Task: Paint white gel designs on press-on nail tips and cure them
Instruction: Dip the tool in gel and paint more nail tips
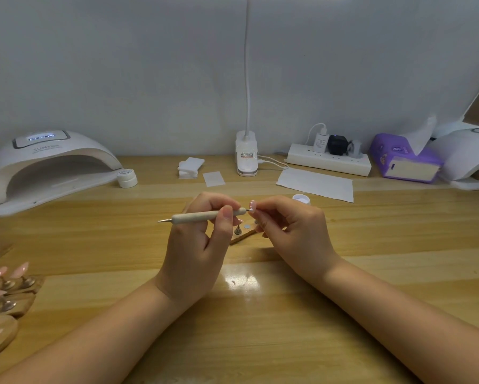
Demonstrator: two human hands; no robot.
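My left hand (198,245) grips a beige dotting pen (202,216) held level above the table, its working tip pointing right. That tip touches a small pale pink nail tip (252,204) pinched between the fingers of my right hand (291,231). Below the hands lies a wooden holder strip (242,236) with metal nail stands on it. An open white gel pot (301,199) sits just behind my right hand. The white curing lamp (44,167) stands at the back left with its display lit.
A closed white jar (127,178) sits beside the lamp. Wooden holders with pink nail tips (8,284) lie at the left edge. Along the back stand wipes (190,167), a desk lamp base (246,157), a power strip (329,159), paper (316,184) and a purple tissue pack (404,159).
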